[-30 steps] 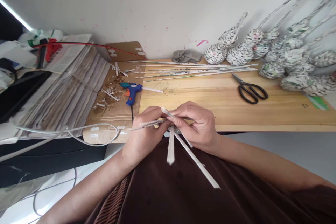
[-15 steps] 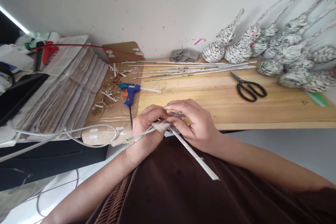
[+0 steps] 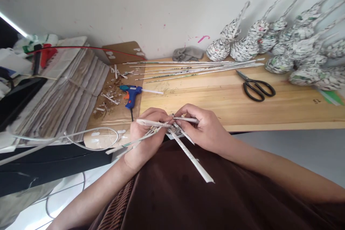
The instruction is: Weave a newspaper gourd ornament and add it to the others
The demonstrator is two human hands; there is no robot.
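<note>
The left hand (image 3: 154, 144) grips the small woven paper piece (image 3: 176, 129) at its nine o'clock side, fingers closed, while the right hand (image 3: 202, 125) pinches a paper strip (image 3: 188, 119) at two o'clock. From that piece, a longer strip (image 3: 192, 157) juts toward five, and the glue gun (image 3: 132, 96) lies at ten

White paper strips (image 3: 192, 156) flecked with grey and green contrast with dark brown cloth (image 3: 188, 197), a blue-and-teal glue gun (image 3: 132, 96) with an orange trigger (image 3: 126, 95), black-handled scissors (image 3: 252, 85) and a yellowish, wood-grained bench (image 3: 194, 95).
</note>
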